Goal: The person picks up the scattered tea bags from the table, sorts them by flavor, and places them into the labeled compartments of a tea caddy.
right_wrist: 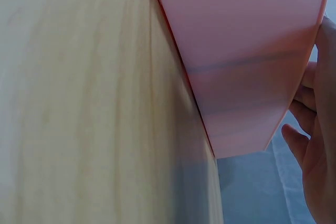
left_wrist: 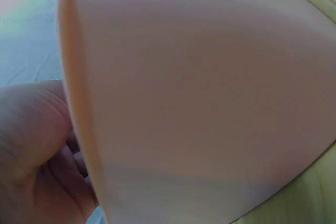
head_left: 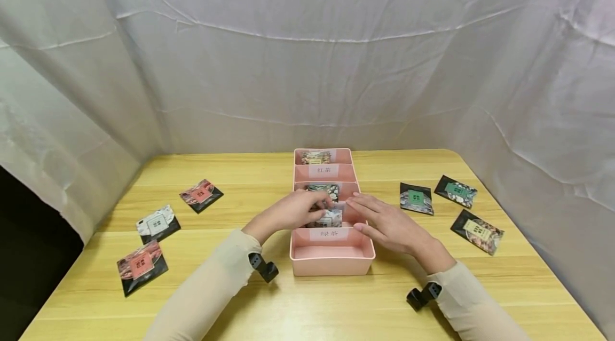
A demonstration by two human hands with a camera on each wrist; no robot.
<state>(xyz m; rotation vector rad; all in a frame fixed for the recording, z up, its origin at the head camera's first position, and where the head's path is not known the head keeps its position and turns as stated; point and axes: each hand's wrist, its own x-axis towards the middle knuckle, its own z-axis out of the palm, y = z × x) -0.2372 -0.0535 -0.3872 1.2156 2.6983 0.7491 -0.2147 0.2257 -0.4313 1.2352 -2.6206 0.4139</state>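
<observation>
A long pink divided box point(head_left: 332, 266) stands lengthwise on the table. My left hand point(head_left: 295, 210) reaches over its left rim and pinches a white-fronted tea sachet point(head_left: 331, 218) at its upper left corner, inside the compartment behind the front one. In the left wrist view, the box's side wall point(left_wrist: 199, 93) hides most of the fingers. My right hand point(head_left: 391, 223) is at the right rim, its fingers extended over the edge of the same compartment and holding nothing. In the right wrist view, its fingers point(right_wrist: 310, 93) lie along the rim.
Sachets stand in the rear compartments, including a dark floral sachet point(head_left: 323, 189) and a yellow-labelled one point(head_left: 316, 157). On the table's left lie red sachets point(head_left: 202, 195) and a white one point(head_left: 158, 223); on its right, green-labelled sachets point(head_left: 416, 198) and a yellow-labelled sachet point(head_left: 477, 231). Curtains point(head_left: 307, 79) surround the table.
</observation>
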